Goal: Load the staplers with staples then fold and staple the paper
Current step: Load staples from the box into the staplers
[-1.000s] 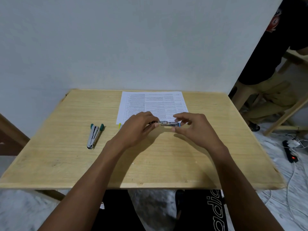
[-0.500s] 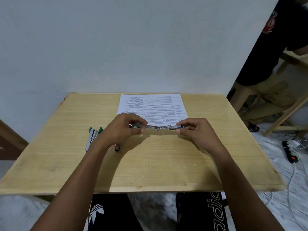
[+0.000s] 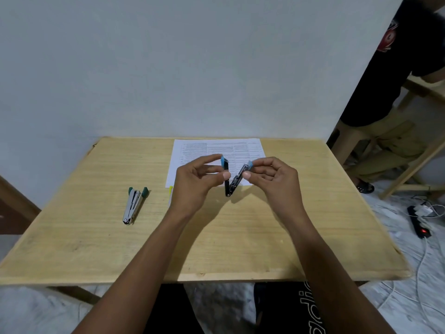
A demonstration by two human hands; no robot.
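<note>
A blue-tipped stapler [image 3: 231, 180] is held above the table, its two arms swung into a V with the hinge pointing down. My left hand [image 3: 196, 180] pinches the left arm, and my right hand [image 3: 273, 179] pinches the right arm. Behind them a printed sheet of paper [image 3: 218, 150] lies flat at the table's far edge. A green-tipped stapler [image 3: 133, 204] lies at the left of the table, untouched, slightly opened. A small yellow item [image 3: 171, 190], partly hidden by my left hand, lies near the paper's left corner.
The wooden table [image 3: 96, 237] stands against a white wall. A person [image 3: 395, 88] stands at the right by a wooden frame. A power strip [image 3: 419, 224] and cables lie on the floor at the right.
The blue stapler went from lying shut near the paper, to spread out flat between my hands, to a lifted V shape. Both hands rose from the table.
</note>
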